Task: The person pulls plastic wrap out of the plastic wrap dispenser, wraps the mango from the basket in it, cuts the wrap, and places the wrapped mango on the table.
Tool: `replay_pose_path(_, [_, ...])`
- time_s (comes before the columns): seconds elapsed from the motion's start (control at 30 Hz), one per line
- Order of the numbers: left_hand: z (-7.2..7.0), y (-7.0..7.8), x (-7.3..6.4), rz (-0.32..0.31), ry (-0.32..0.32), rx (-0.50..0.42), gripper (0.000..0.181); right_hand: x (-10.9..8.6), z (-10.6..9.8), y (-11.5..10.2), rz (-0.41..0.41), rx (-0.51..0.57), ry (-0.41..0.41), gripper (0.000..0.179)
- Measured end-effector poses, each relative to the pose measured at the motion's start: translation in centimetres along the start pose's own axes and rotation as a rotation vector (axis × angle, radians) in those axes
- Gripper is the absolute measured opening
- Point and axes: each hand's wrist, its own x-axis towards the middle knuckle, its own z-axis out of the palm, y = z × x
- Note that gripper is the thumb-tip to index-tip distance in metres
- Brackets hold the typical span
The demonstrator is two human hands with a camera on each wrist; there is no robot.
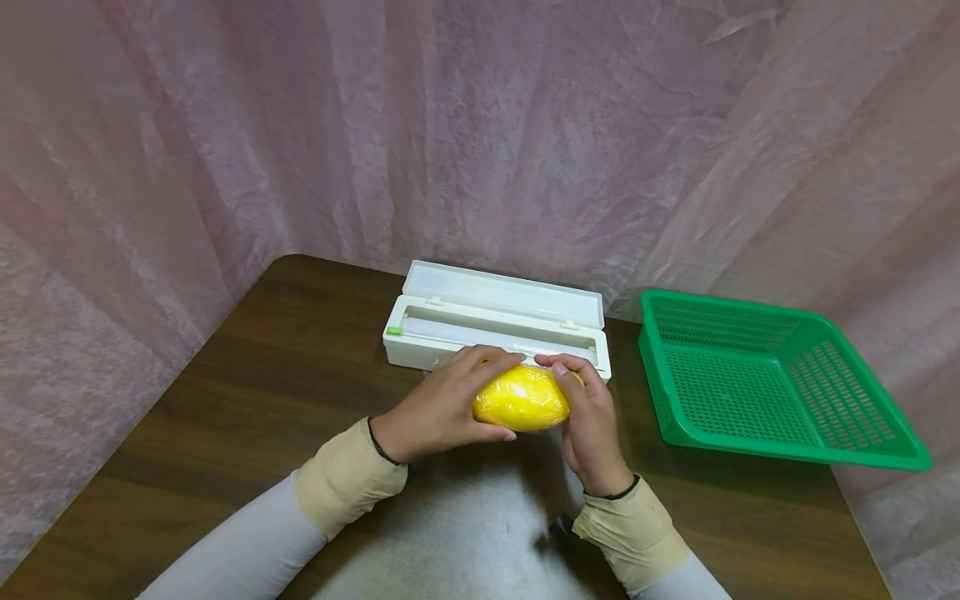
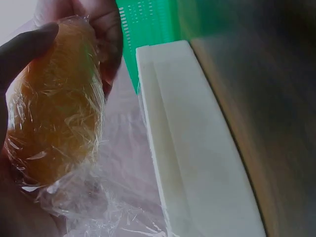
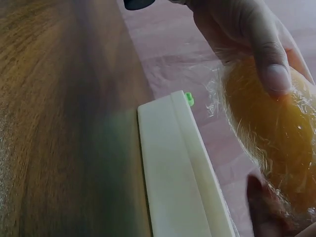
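Note:
A yellow, oval, fruit-like thing (image 1: 522, 398), wrapped in crinkled cling film, is held above the table between both hands. My left hand (image 1: 442, 408) grips its left end, thumb below and fingers over the top. The right hand (image 1: 592, 417) holds the other end, its thumb pressing on the film. Loose cling film (image 2: 94, 202) bunches at the left-hand end in the left wrist view. Just behind the hands stands a white cling film dispenser (image 1: 408, 354), lid raised, with a roll (image 1: 465, 332) inside. The thing's exact kind is hidden by the wrap.
To the right, a green plastic basket (image 1: 660, 408) stands on the brown wooden table (image 1: 247, 375). A green slider (image 1: 394, 331) sits at the dispenser's left end. Pink curtains (image 1: 480, 142) hang behind the table.

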Motion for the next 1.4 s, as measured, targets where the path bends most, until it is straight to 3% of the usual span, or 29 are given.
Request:
replay_pose_path(0.2, [-0.5,-0.1,0.2,0.023,0.029,0.051,0.1,0.0,0.1,-0.2,0.017,-0.031,0.052,0.025])
replay_pose_path(0.33, [-0.7,-0.5,0.3,0.013,0.074,0.016,0.102,0.0,0.0,-0.3,0.002,-0.037,0.074,0.022])
replay_pose_path(0.87, [-0.1,-1.2,0.1,-0.199,0.053,-0.358,0.098,-0.1,-0.1,-0.9,-0.05,0.017,0.103,0.017])
replay_pose_path(1.13, [1.2,-0.2,0.0,-0.275,0.159,-0.657,0.087,-0.3,0.2,-0.6,-0.046,0.045,0.094,0.018])
replay_pose_path(1.4, [2.1,0.3,-0.4,-0.333,0.254,-0.849,0.062,-0.8,0.9,-0.4,-0.031,0.029,0.083,0.02])
